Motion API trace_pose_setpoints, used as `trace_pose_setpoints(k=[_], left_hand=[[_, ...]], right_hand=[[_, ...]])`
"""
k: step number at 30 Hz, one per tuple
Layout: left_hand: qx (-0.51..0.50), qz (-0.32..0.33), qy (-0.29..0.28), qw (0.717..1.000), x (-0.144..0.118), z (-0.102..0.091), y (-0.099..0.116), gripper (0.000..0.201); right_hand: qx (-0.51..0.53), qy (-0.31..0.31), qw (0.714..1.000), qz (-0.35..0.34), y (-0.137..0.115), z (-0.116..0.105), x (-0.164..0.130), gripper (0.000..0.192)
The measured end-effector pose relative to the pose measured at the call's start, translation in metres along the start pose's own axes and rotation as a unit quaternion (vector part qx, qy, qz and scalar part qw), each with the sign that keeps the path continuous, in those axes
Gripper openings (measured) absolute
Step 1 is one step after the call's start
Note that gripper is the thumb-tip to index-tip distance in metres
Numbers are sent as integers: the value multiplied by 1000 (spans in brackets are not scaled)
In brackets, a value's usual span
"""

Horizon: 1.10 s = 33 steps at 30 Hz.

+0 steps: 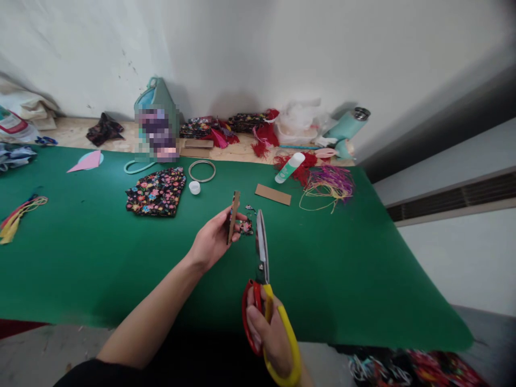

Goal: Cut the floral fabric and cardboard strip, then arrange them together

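My left hand (212, 239) grips a narrow cardboard strip (234, 217) on edge above the table, its near face brown; dark fabric seems to show along its side. In my right hand (268, 328) is a pair of scissors (261, 242), with one red and one yellow handle. The blades point away from me, nearly closed, just right of the strip and apart from it. Small floral fabric scraps (245, 227) lie on the table behind my left fingertips. A flat cardboard piece (273, 194) rests farther back.
On the green tabletop (342, 269) are folded floral fabric (155, 192), a ring (202, 171), a white cap (194, 187), a glue stick (289, 167) and purple-yellow threads (328, 185). Yellow tassels (20, 217) lie left. A bottle (347, 124) and a teal bag (171, 102) stand by the wall.
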<state>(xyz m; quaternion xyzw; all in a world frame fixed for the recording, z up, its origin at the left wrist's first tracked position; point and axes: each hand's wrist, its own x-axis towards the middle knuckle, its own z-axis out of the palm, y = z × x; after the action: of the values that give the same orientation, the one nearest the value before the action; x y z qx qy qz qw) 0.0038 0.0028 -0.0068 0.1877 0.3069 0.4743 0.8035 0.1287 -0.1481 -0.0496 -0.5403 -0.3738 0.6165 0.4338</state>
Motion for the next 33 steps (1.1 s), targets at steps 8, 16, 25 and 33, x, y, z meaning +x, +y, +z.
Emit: trace_pose_setpoints(k=[8,16,25,33], left_hand=[[-20,17,1,1000,1,0,1,35],[-28,-26,-29,999,0,0,-1,23],[66,-23,24,997,0,-4,-1,35],[96,-21,44,994,-1,-4,3,31]], right_hand=[[98,-36,993,-62,-11,3,-10,62],[117,-33,992,-24,-7,13,-12,49],[89,-64,994,19,-17,11,-11,54],[119,-25,991,57,-23,14,-15,53]])
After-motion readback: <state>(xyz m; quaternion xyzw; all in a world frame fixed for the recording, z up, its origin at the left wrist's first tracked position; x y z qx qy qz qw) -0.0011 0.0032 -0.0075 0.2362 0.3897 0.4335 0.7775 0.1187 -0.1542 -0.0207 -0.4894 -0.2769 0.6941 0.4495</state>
